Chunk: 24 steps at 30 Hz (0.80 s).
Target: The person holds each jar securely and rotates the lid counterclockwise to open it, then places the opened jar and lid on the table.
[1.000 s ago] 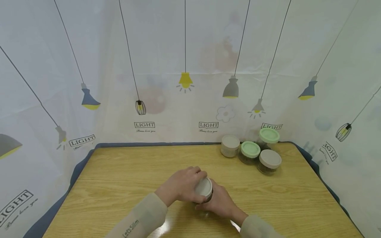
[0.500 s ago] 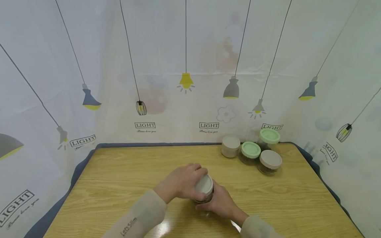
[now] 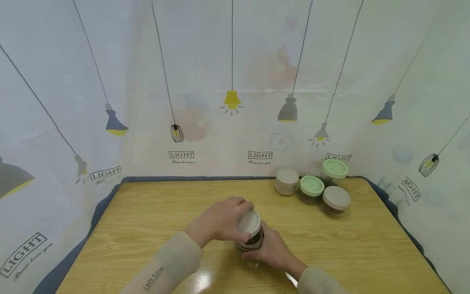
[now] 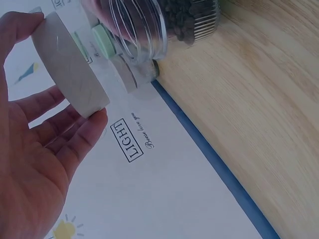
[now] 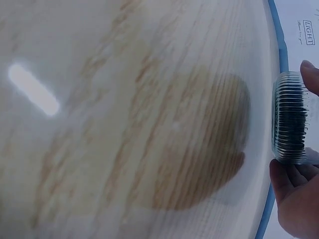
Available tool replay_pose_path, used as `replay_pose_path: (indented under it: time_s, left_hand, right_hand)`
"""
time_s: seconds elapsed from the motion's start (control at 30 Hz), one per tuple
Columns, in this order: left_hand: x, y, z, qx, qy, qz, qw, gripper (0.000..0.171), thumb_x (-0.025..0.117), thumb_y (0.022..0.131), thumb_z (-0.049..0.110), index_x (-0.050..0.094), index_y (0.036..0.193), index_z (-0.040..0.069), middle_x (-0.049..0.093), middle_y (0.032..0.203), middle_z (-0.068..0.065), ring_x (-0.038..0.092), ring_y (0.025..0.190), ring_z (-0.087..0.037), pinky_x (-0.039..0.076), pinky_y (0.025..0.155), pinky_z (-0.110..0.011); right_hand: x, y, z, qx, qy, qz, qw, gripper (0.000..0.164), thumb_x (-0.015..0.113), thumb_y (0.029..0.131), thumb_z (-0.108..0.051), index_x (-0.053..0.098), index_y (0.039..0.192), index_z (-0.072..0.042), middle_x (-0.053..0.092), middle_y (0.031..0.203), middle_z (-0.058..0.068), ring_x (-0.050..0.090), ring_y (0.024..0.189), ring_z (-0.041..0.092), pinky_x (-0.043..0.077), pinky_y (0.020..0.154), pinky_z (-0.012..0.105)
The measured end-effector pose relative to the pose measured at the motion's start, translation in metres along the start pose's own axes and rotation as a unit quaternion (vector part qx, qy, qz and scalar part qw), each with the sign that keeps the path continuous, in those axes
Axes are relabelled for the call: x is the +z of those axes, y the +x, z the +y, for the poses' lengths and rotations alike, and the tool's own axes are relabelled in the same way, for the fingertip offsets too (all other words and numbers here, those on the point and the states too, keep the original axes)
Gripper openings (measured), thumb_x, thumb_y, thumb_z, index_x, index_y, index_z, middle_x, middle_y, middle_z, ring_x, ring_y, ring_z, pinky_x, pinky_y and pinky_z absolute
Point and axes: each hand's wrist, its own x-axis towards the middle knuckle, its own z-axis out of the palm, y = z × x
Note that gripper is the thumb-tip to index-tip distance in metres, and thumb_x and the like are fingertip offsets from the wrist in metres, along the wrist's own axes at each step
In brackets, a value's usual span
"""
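My left hand [image 3: 228, 220] pinches a round white lid [image 3: 249, 223] by its edge. In the left wrist view the lid [image 4: 72, 67] stands apart from the open rim of a clear ribbed jar [image 4: 192, 22] with dark pieces inside. My right hand [image 3: 269, 249] grips the side of that jar [image 3: 253, 243], thumb on the near side and fingers beyond. The right wrist view shows the ribbed jar wall [image 5: 290, 119] between the thumb and fingers of the right hand [image 5: 299, 209].
Several lidded jars group at the back right: a small white-lidded one [image 3: 287, 181], two with green lids [image 3: 311, 186] [image 3: 335, 169], and a wider one with a pale lid [image 3: 335, 200]. A printed cloth [image 3: 205, 122] hangs behind the wooden table [image 3: 158, 204].
The lid has come up off the jar in my left hand, moving slightly up and left. Dark contents and the jar's rim now show below it. My right hand keeps hold of the jar.
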Motion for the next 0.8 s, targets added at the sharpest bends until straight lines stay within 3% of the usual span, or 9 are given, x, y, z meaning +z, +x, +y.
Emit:
replay_pose_path:
  time_s: [0.27,0.57,0.8]
  left_hand:
    - [-0.007,-0.013,-0.013,-0.032,-0.015,0.002,0.9994,0.069,0.067,0.076,0.057,0.054,0.133,0.020,0.059,0.121,0.000,0.057,0.095,-0.014,0.051,0.072,-0.026]
    - [-0.010,-0.032,-0.039,-0.071,-0.044,0.006,0.9965,0.070,0.070,0.075,0.055,0.054,0.133,0.020,0.060,0.120,-0.002,0.058,0.095,-0.016,0.053,0.075,-0.032]
    - [-0.006,-0.051,-0.061,-0.090,-0.049,-0.001,0.9947,0.069,0.070,0.075,0.050,0.051,0.139,0.032,0.060,0.120,-0.003,0.056,0.091,-0.014,0.051,0.074,-0.031]
  right_hand:
    - [0.006,0.002,-0.004,-0.005,0.013,-0.007,1.000,0.094,0.088,0.067,-0.040,0.040,0.143,-0.013,0.058,0.134,0.005,0.058,0.117,0.020,0.050,0.095,0.041]
    - [0.015,0.005,-0.009,-0.012,0.001,-0.006,1.000,0.091,0.089,0.063,-0.041,0.045,0.138,-0.013,0.061,0.129,-0.001,0.060,0.117,0.016,0.048,0.100,0.041]
    - [0.019,0.009,-0.013,-0.017,-0.007,-0.002,1.000,0.092,0.089,0.064,-0.041,0.045,0.139,-0.009,0.062,0.128,0.002,0.060,0.117,0.020,0.048,0.101,0.045]
